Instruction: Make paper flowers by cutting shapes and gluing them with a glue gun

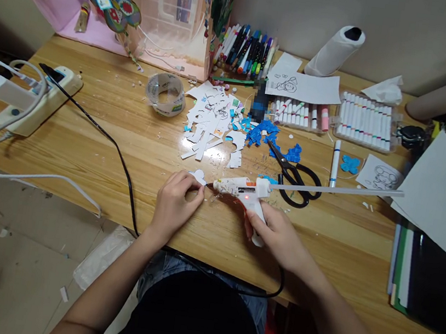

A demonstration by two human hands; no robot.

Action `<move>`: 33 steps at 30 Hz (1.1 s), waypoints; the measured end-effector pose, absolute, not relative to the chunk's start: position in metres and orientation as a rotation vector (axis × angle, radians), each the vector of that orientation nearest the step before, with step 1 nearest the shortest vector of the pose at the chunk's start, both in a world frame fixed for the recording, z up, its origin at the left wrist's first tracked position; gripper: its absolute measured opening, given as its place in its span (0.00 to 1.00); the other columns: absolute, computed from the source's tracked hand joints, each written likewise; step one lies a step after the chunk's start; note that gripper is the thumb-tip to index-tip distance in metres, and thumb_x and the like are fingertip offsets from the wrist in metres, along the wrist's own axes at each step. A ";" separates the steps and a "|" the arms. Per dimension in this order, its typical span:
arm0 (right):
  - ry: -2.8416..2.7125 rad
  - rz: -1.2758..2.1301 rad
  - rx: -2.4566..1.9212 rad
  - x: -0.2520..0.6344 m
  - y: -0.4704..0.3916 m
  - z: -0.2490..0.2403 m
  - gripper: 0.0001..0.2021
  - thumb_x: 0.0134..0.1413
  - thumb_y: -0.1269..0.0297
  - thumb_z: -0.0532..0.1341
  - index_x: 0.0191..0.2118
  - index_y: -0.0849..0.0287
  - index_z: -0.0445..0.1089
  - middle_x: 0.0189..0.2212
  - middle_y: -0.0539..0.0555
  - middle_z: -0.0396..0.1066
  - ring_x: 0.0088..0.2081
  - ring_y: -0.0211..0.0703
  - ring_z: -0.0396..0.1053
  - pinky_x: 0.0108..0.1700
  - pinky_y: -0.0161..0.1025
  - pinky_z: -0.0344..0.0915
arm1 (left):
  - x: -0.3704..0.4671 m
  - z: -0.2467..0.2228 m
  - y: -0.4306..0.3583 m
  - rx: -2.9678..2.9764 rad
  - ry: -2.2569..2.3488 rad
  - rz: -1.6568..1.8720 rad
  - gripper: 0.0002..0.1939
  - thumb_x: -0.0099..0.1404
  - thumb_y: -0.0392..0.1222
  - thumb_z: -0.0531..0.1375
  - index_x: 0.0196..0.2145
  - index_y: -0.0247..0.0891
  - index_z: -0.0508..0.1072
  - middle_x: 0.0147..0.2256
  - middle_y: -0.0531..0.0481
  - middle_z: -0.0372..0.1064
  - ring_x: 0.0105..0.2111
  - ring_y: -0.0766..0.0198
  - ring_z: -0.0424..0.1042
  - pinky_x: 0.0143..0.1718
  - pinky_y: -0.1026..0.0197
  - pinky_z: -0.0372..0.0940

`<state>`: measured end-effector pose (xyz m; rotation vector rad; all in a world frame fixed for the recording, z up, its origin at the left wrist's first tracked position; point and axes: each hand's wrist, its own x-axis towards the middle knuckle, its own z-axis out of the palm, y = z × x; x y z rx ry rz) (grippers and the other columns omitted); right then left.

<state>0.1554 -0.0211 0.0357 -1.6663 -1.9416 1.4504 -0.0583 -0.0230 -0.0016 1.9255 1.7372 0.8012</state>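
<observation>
My right hand point(270, 228) grips the handle of a white hot glue gun point(240, 189), whose small red light is lit. A long clear glue stick point(339, 190) sticks out of its back toward the right. The gun's nozzle points left, right by the fingertips of my left hand point(179, 199). Those fingers pinch a small white paper cutout point(198, 176) with rounded lobes; most of it is hidden by the hand. Whether the nozzle touches the paper I cannot tell. Behind the gun lie black-handled scissors point(294, 174) with open blades.
White paper scraps point(209, 118) and crumpled blue pieces point(263, 131) lie behind my hands. A tape roll point(165, 95) stands left of them. A power strip point(39, 102) with a black cord is at far left. Marker sets point(364, 120) and a blue paper flower point(350, 164) are at right.
</observation>
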 end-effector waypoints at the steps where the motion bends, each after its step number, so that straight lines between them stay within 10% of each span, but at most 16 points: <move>1: -1.941 1.452 -1.664 0.155 -0.021 0.036 0.19 0.57 0.55 0.47 0.20 0.57 0.60 0.18 0.52 0.67 0.22 0.39 0.64 0.28 0.37 0.59 | -0.058 -0.002 -0.023 1.924 1.736 0.802 0.05 0.61 0.37 0.56 0.28 0.39 0.69 0.30 0.50 0.67 0.34 0.62 0.65 0.38 0.59 0.61; 33: -1.773 1.581 -1.638 0.158 -0.021 0.035 0.19 0.58 0.54 0.48 0.20 0.58 0.61 0.17 0.50 0.65 0.21 0.37 0.62 0.25 0.34 0.58 | -0.061 -0.003 -0.025 1.931 1.734 0.763 0.07 0.63 0.40 0.55 0.34 0.41 0.73 0.35 0.49 0.68 0.38 0.61 0.66 0.40 0.59 0.61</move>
